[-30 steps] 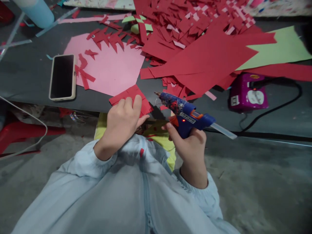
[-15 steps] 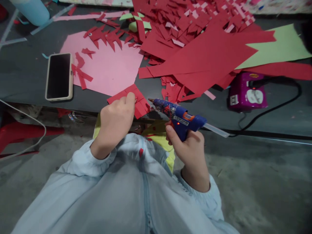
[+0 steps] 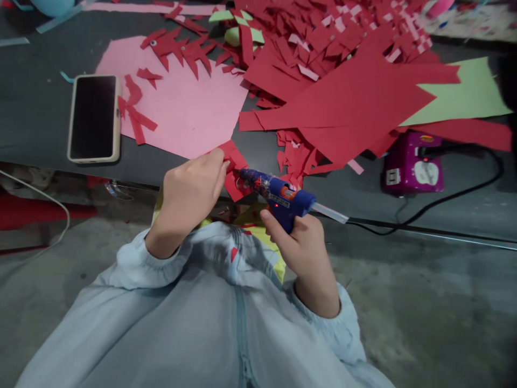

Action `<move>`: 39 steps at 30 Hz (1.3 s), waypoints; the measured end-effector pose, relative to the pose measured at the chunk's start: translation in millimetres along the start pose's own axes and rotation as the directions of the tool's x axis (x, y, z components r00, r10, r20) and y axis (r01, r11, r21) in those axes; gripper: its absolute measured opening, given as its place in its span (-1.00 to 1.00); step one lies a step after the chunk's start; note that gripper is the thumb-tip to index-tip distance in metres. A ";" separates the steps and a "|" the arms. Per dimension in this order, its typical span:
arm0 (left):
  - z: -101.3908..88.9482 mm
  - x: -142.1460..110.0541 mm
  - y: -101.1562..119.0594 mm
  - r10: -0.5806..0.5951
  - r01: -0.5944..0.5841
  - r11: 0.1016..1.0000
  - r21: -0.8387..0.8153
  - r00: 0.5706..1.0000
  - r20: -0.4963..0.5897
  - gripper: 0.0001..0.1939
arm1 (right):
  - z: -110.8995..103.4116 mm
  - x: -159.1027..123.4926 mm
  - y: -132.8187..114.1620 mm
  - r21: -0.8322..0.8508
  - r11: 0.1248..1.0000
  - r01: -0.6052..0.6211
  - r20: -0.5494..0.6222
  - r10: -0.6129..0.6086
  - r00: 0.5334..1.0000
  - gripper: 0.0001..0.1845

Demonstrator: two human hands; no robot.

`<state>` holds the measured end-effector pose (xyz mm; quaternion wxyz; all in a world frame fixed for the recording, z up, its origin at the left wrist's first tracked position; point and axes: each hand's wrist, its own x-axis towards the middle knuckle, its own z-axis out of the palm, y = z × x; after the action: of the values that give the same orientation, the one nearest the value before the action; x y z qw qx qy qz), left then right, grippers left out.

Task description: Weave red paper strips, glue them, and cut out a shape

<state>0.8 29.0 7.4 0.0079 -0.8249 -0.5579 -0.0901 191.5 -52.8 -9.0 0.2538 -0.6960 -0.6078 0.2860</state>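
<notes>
Since the earlier frames, the blue plastic glue gun (image 3: 278, 194) has shifted leftward, and its nozzle end now reaches over the folded red paper piece (image 3: 233, 188) at the table edge, where before it pointed from just beside it. The right hand (image 3: 299, 237) has moved with it, its fingers wrapped closed around the handle; a small red light glows there, and a translucent glue stick (image 3: 331, 213) sticks out behind. The left hand (image 3: 191, 183), flat on the red paper piece a second ago, is now bunched, fingers curled nearly closed with their tips at the paper; I cannot tell whether they pinch a flap. The red paper piece lies on the dark table (image 3: 36, 108), between the two hands, near the lower edge of a pale pink paper sheet (image 3: 181, 113). Left of that sheet lies a black-screened phone in a light case (image 3: 93, 118). Large red paper sheets (image 3: 343, 102) lie beyond the gun, overlapping a light green paper sheet (image 3: 464, 91), and a purple box with a black plug (image 3: 412, 164) stands to the right.
</notes>
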 end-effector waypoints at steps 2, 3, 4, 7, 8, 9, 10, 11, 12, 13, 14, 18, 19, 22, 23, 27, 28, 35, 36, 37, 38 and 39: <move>-0.1 1.9 -3.3 -0.002 0.003 0.999 -0.040 1.000 0.020 -0.66 | -0.4 -0.9 -1.0 -0.030 1.000 -0.008 0.010 0.008 1.000 -0.37; -0.1 3.0 -4.9 -0.006 0.008 0.998 -0.063 1.000 0.030 -0.67 | -0.8 -1.3 -1.7 -0.047 0.999 -0.005 0.011 0.006 1.000 -0.35; -0.1 4.0 -6.3 -0.011 0.015 0.996 -0.087 0.999 0.041 -0.67 | -1.5 -1.7 -2.6 -0.066 0.998 0.000 0.012 0.001 1.000 -0.34; 0.7 5.9 -10.0 -0.030 0.038 0.988 -0.148 0.998 0.056 -0.67 | -3.9 -2.6 -5.3 -0.118 0.993 0.014 0.022 -0.011 1.000 -0.32; 1.2 6.1 -10.8 -0.036 0.044 0.986 -0.160 0.998 0.053 -0.67 | -4.7 -2.7 -6.2 -0.133 0.991 0.016 0.029 -0.012 0.999 -0.32; 1.8 6.0 -11.4 -0.040 0.048 0.985 -0.166 0.998 0.049 -0.66 | -5.4 -2.7 -6.9 -0.146 0.989 0.018 0.034 -0.013 0.999 -0.32; 2.3 5.8 -11.8 -0.044 0.051 0.984 -0.168 0.998 0.044 -0.66 | -6.0 -2.6 -7.5 -0.159 0.987 0.021 0.038 -0.015 0.999 -0.33; 2.8 5.5 -12.0 -0.046 0.052 0.984 -0.169 0.998 0.041 -0.66 | -6.6 -2.5 -8.0 -0.169 0.985 0.022 0.038 -0.016 0.999 -0.34; 3.3 5.2 -12.0 -0.048 0.054 0.984 -0.168 0.998 0.040 -0.66 | -7.0 -2.4 -8.3 -0.176 0.984 0.024 0.038 -0.018 0.999 -0.35; 3.6 5.0 -11.8 -0.048 0.054 0.985 -0.166 0.998 0.042 -0.65 | -7.3 -2.3 -8.5 -0.181 0.983 0.026 0.038 -0.019 0.999 -0.35; 3.8 4.7 -11.6 -0.049 0.055 0.985 -0.164 0.998 0.043 -0.65 | -7.6 -2.1 -8.7 -0.181 0.983 0.027 0.044 -0.019 0.999 -0.36; 3.7 4.2 -10.9 -0.054 0.062 0.986 -0.155 0.997 0.056 -0.64 | -8.6 -1.4 -10.0 -0.187 0.982 0.014 0.058 -0.004 0.998 -0.36; 3.4 4.1 -10.9 -0.059 0.068 0.985 -0.157 0.996 0.060 -0.64 | -9.0 -1.1 -10.7 -0.190 0.982 0.005 0.057 0.006 0.998 -0.37; 2.3 3.8 -10.4 -0.070 0.081 0.983 -0.162 0.995 0.070 -0.64 | -9.9 0.9 -13.3 -0.185 0.983 -0.020 0.081 0.036 0.996 -0.41; 1.8 3.7 -10.2 -0.068 0.079 0.984 -0.160 0.995 0.073 -0.64 | -10.0 2.0 -14.3 -0.180 0.983 -0.026 0.094 0.043 0.995 -0.42; 0.4 3.0 -9.2 -0.046 0.053 0.991 -0.125 0.997 0.061 -0.66 | -8.8 6.8 -18.1 -0.161 0.986 -0.043 0.097 0.059 0.994 -0.46; 0.3 2.8 -9.0 -0.043 0.049 0.992 -0.113 0.997 0.059 -0.66 | -8.5 7.4 -18.6 -0.163 0.985 -0.053 0.090 0.068 0.994 -0.47; -0.2 1.9 -8.6 -0.032 0.038 0.997 -0.072 0.996 0.082 -0.66 | -11.3 2.3 -18.9 -0.193 0.976 -0.100 0.101 0.121 0.987 -0.46; -0.3 2.0 -8.5 -0.032 0.038 0.997 -0.070 0.996 0.082 -0.66 | -10.9 2.4 -19.0 -0.190 0.977 -0.101 0.102 0.122 0.987 -0.46; -0.6 2.0 -8.4 -0.032 0.038 0.997 -0.071 0.996 0.085 -0.67 | -10.2 3.0 -19.1 -0.184 0.978 -0.102 0.101 0.122 0.987 -0.46; -0.8 2.2 -8.1 -0.035 0.042 0.996 -0.073 0.995 0.090 -0.67 | -9.2 4.0 -19.2 -0.176 0.979 -0.104 0.097 0.122 0.988 -0.46; -1.2 2.3 -7.8 -0.038 0.045 0.996 -0.076 0.995 0.094 -0.68 | -8.3 5.2 -19.3 -0.169 0.980 -0.107 0.092 0.124 0.988 -0.47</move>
<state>-5.7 33.8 8.2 -0.0518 -0.8162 -0.5707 -0.0737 184.4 -45.2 10.0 0.1476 -0.7330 -0.6000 0.2847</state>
